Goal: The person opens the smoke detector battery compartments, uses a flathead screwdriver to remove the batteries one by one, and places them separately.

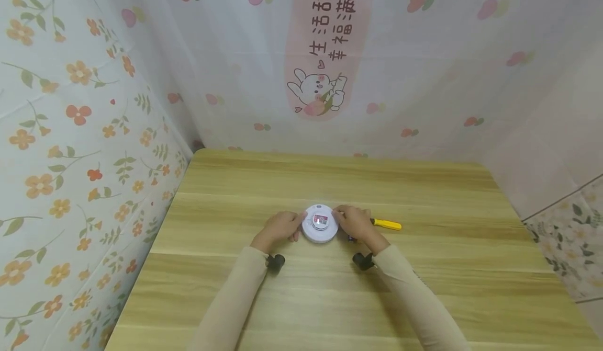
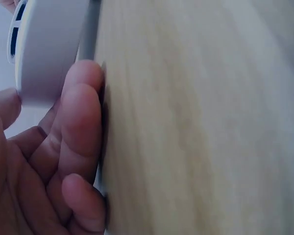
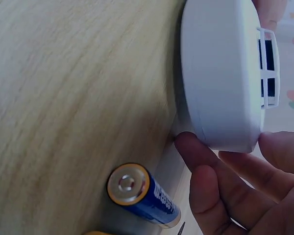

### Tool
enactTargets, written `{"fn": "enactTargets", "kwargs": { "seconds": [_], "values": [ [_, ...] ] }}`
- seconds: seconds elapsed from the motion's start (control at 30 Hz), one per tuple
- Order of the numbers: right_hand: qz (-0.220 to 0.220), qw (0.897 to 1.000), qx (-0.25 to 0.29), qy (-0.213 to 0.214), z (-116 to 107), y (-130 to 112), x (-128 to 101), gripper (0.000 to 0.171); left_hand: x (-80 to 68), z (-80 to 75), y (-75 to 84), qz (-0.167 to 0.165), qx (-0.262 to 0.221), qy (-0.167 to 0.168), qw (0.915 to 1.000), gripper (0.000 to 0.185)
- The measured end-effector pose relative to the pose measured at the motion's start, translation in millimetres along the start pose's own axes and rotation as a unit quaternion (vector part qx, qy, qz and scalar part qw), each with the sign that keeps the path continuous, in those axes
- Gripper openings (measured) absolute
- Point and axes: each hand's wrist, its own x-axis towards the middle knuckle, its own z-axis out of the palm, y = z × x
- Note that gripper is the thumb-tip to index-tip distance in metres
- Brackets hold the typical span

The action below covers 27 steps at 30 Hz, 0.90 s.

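Note:
A round white smoke detector (image 1: 308,234) with a raised vented centre and a red label lies between both hands over the wooden table. From the left, my left hand (image 1: 281,225) grips its rim, thumb on the upper edge and fingers low at the side, near the tabletop. My right hand (image 1: 357,223) grips the opposite rim in the same way. In the right wrist view, the detector's smooth side wall (image 3: 218,73) and dark vent slots show above the thumb. A blue battery (image 3: 154,203) with a gold-coloured ring lies beside the right fingers.
A screwdriver with a yellow handle (image 1: 388,225) lies just right of the right hand, its shaft mostly hidden behind it. The wooden table (image 1: 226,183) meets a printed curtain (image 1: 424,79) at the back and a flowered one (image 1: 94,147) on the left.

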Motion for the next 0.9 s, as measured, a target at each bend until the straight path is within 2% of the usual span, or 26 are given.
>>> {"fn": "enactTargets", "kwargs": {
  "seconds": [0.23, 0.47, 0.63, 0.77, 0.9],
  "values": [
    [-0.001, 1.000, -0.008, -0.008, 1, -1, -3, 0.030, 1.3, 2.0, -0.8, -0.014, 0.007, -0.011, 0.9998, 0.055],
    [-0.006, 0.999, -0.038, -0.010, 0, -2, -2, 0.032, -0.4, 2.0, 0.1, -0.012, 0.001, -0.007, 0.9999, 0.049],
    [-0.012, 1.000, -0.029, 0.005, -1, 1, -5, 0.031, -0.5, 1.3, 0.9, 0.011, -0.013, -0.002, 0.9998, 0.042],
    [-0.019, 1.000, -0.006, 0.009, 2, 3, -8, 0.030, -7.4, 1.3, -1.7, 0.029, -0.032, -0.001, 0.9991, 0.034],
    [-0.034, 0.999, 0.017, 0.014, -1, 8, -11, 0.030, -13.9, -0.3, -4.7, 0.031, -0.063, 0.007, 0.9976, 0.031]
  ]
}}
